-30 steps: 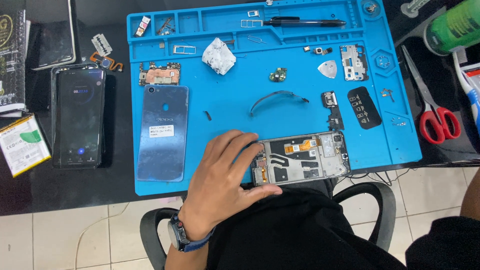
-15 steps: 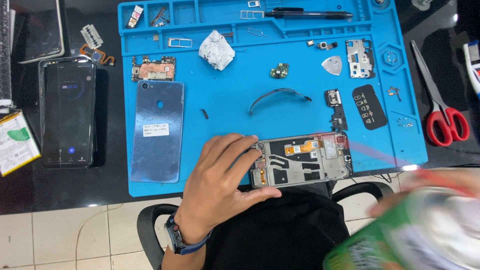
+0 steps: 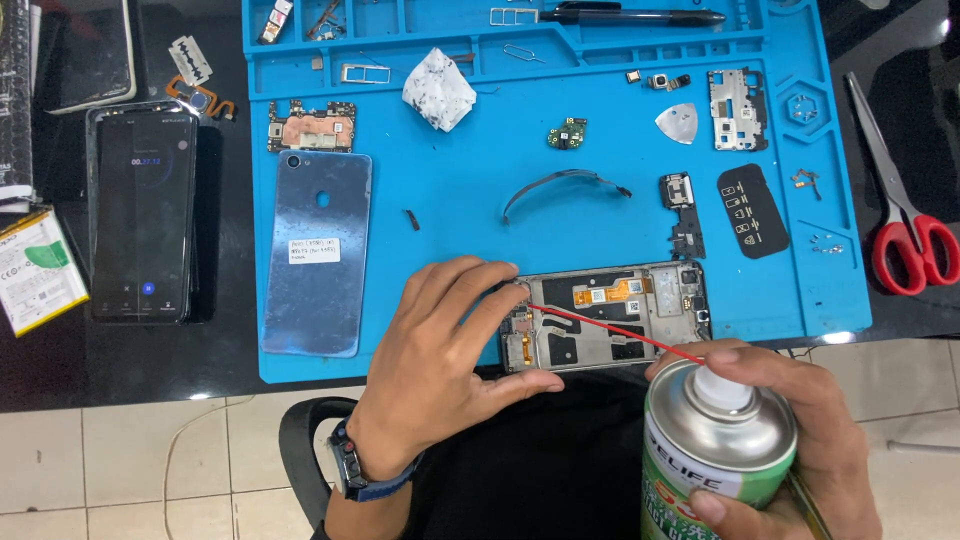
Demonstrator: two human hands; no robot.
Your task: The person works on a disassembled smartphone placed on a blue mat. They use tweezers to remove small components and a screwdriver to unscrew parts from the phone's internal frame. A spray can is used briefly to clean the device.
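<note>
Spray can (image 3: 715, 450) now up in right hand (image 3: 790, 430), fingers wrapped; red straw (image 3: 610, 330) aimed left at phone frame (image 3: 605, 315), left hand (image 3: 450, 350) pinching its left end.

One opened phone frame (image 3: 605, 315), one spray can (image 3: 715, 455), one blue back cover (image 3: 318, 252), one pair of scissors (image 3: 900, 225), two hands.
</note>
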